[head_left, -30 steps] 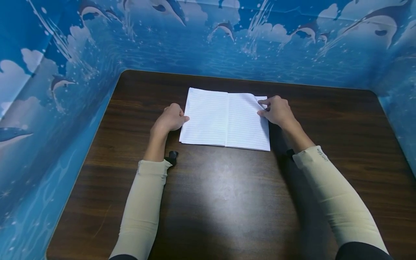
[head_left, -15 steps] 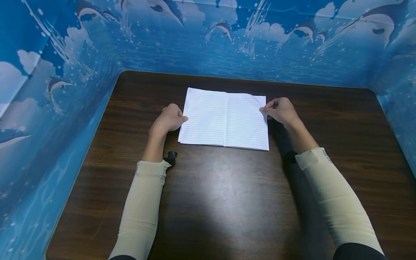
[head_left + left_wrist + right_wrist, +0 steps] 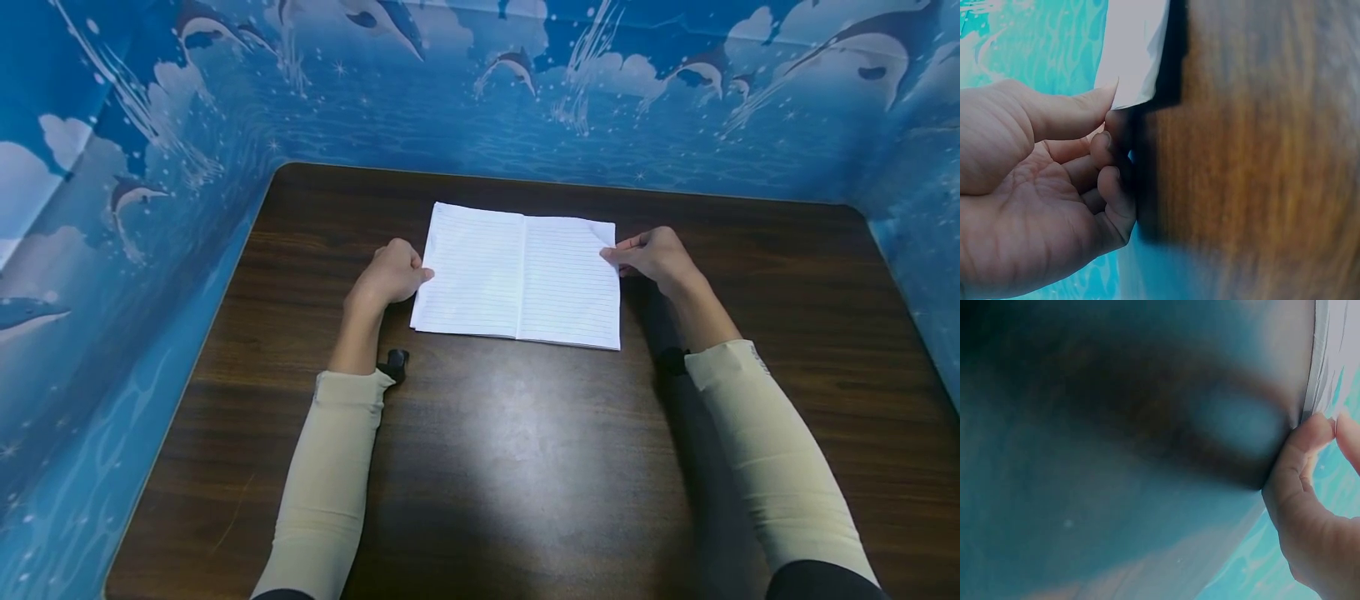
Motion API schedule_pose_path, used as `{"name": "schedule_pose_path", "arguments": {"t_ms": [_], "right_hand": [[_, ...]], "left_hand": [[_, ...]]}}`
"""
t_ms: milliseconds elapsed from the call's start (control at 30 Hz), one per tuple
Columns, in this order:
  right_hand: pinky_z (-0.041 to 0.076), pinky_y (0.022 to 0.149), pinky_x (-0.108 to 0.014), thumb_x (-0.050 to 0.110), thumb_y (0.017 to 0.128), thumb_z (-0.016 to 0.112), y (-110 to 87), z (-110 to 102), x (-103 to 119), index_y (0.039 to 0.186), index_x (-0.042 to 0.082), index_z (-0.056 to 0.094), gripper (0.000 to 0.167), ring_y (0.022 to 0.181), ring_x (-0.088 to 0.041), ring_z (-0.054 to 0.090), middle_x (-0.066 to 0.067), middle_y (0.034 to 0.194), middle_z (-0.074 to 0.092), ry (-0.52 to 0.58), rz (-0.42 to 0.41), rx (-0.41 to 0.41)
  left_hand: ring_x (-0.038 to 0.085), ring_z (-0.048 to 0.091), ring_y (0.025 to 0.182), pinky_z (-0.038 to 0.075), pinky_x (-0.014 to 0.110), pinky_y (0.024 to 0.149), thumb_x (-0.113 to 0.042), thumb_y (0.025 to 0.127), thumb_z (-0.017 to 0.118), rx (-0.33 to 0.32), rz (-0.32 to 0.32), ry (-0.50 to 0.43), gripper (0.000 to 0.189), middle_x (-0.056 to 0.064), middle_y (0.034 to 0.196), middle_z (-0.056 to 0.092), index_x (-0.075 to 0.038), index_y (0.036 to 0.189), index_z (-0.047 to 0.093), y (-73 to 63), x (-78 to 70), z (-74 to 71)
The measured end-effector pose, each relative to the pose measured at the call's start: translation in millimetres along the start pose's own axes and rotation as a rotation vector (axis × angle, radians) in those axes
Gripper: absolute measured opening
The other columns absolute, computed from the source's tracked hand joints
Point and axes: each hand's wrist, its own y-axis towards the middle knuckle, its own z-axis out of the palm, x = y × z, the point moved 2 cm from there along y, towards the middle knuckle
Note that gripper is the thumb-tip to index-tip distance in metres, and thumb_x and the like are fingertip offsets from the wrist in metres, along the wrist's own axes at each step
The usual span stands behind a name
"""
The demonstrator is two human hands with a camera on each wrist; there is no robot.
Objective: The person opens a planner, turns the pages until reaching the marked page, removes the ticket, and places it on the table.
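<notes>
An open notebook point(image 3: 480, 275) with lined white pages lies on the dark wooden table. In the head view, my left hand point(image 3: 393, 271) is at its left edge, thumb on top of the page. The left wrist view shows that thumb and the index finger of the left hand point(image 3: 1054, 169) pinching the notebook's edge point(image 3: 1135, 56), other fingers curled beneath. At the right edge, my right hand point(image 3: 652, 254) pinches the page side between thumb and fingers. In the right wrist view, the fingertips of the right hand point(image 3: 1310, 500) meet at the stacked page edges point(image 3: 1322, 362).
The brown wood-grain table point(image 3: 525, 467) has rounded far corners. A blue curtain with dolphins point(image 3: 450, 108) stands behind and beside it. Light-coloured sleeves point(image 3: 330, 475) cover both forearms, and a small black device point(image 3: 397, 362) sits at the left wrist.
My right hand has moved from over the upper right page to the notebook's right edge. The lifted page corner there now lies flatter. My left hand stays in place.
</notes>
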Motion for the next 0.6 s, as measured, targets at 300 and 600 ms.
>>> {"name": "schedule_pose_path", "arguments": {"t_ms": [300, 600], "right_hand": [[0.044, 0.119, -0.057, 0.044, 0.102, 0.074, -2.7, -2.5, -0.1, 0.134, 0.001, 0.063, 0.055, 0.118, -0.035, 0.058, -0.021, 0.134, 0.060, 0.020, -0.001, 0.020], [0.047, 0.119, -0.052, 0.047, 0.102, 0.072, -7.7, -6.8, 5.1, 0.135, 0.003, 0.060, 0.057, 0.118, -0.032, 0.056, -0.017, 0.131, 0.057, 0.047, -0.009, 0.039]], "left_hand": [[0.014, 0.033, 0.054, 0.031, 0.030, 0.052, -0.019, 0.111, 0.061, -0.007, -0.019, -0.004, 0.049, 0.001, 0.060, 0.037, -0.010, 0.064, 0.048, 0.3, 1.6, 0.6], [0.013, 0.029, 0.051, 0.029, 0.029, 0.051, -0.020, 0.111, 0.061, -0.006, -0.002, -0.010, 0.052, -0.001, 0.056, 0.033, -0.011, 0.062, 0.045, -0.3, 1.4, -1.1]]}}
